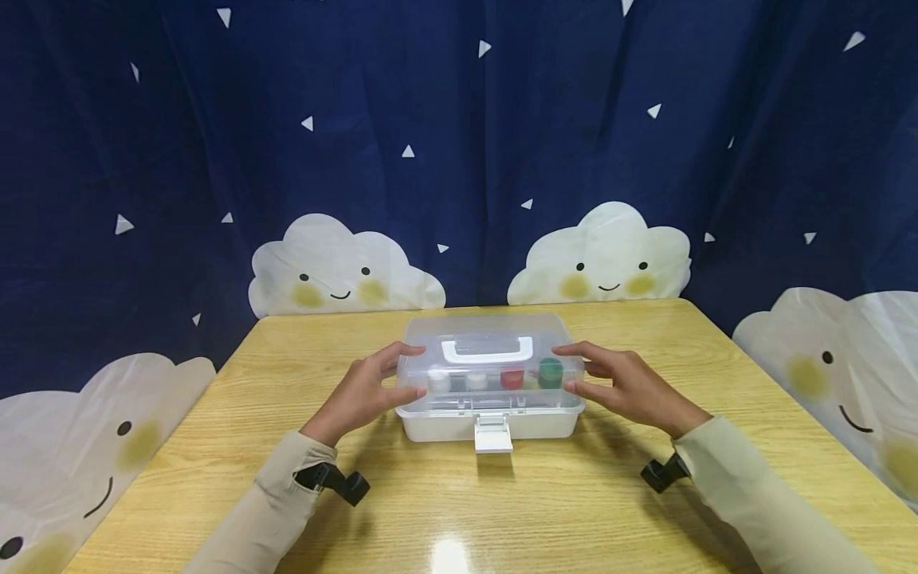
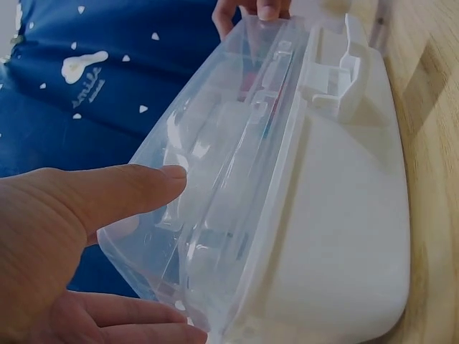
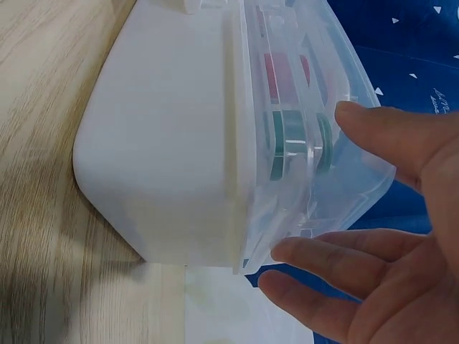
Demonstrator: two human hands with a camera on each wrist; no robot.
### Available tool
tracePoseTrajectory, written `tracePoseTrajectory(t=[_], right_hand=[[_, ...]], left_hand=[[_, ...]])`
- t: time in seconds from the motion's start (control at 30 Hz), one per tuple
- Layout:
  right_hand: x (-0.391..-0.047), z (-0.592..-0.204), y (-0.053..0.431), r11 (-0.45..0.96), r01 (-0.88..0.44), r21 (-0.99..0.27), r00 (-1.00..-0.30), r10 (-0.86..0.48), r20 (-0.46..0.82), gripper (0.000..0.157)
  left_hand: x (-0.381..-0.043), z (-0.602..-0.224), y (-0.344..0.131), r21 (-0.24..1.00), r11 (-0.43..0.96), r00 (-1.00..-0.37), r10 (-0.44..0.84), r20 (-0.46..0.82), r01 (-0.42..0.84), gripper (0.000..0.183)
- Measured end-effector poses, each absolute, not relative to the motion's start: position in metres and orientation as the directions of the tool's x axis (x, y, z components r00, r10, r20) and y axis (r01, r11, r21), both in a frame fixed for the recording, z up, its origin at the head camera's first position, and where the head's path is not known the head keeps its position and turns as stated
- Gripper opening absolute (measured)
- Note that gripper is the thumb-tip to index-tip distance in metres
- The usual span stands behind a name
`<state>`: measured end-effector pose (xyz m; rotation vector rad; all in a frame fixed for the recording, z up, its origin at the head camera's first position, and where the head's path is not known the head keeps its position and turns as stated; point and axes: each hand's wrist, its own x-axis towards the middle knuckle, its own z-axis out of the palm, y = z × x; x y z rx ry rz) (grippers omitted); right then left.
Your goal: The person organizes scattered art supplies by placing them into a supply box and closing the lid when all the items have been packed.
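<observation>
A storage box with a clear plastic lid and a white base sits on the table between both hands. Its white front latch is flipped outward and down, while the lid lies over the base. Through the plastic show two white-topped items, a red one and a green one. My left hand is at the lid's left end, thumb over the front face and fingers along the side. At the opposite end is my right hand, fingers spread, fingertips right at the lid's side edge.
The wooden table extends around the box. A white handle lies on top of the lid. Behind the table hangs a dark blue curtain with smiling clouds. A black wrist camera is strapped at the left cuff.
</observation>
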<state>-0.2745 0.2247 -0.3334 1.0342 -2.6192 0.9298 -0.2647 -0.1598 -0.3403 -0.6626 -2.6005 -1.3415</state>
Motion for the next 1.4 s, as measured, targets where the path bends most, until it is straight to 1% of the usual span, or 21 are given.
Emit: tracePoseTrajectory(t=[0.27, 0.57, 1.1, 1.4], right_hand=[[-0.2751, -0.3355, 0.2254, 0.554, -0.678, -0.482, -0.732, -0.563, 0.383, 0.046], [-0.2749, -0.3355, 0.2255, 0.577, -0.683, -0.448, -0.73, -0.567, 0.381, 0.046], [-0.2751, -0.3365, 0.227, 0.57, -0.698, -0.434, -0.716, -0.576, 0.394, 0.046], [-0.2752, -0.3367, 0.2267, 0.578, -0.697, -0.424, -0.717, -0.572, 0.399, 0.045]], left_hand=[[-0.2642, -0.3409, -0.16, 0.751, 0.495, -0.895, 0.32, 0.311, 0.437, 0.05], [-0.263, -0.3417, -0.1615, 0.753, 0.487, -0.891, 0.33, 0.311, 0.443, 0.05], [-0.263, -0.3412, -0.1618, 0.732, 0.519, -0.894, 0.324, 0.31, 0.442, 0.05], [-0.2638, -0.342, -0.162, 0.742, 0.509, -0.896, 0.32, 0.307, 0.436, 0.05]])
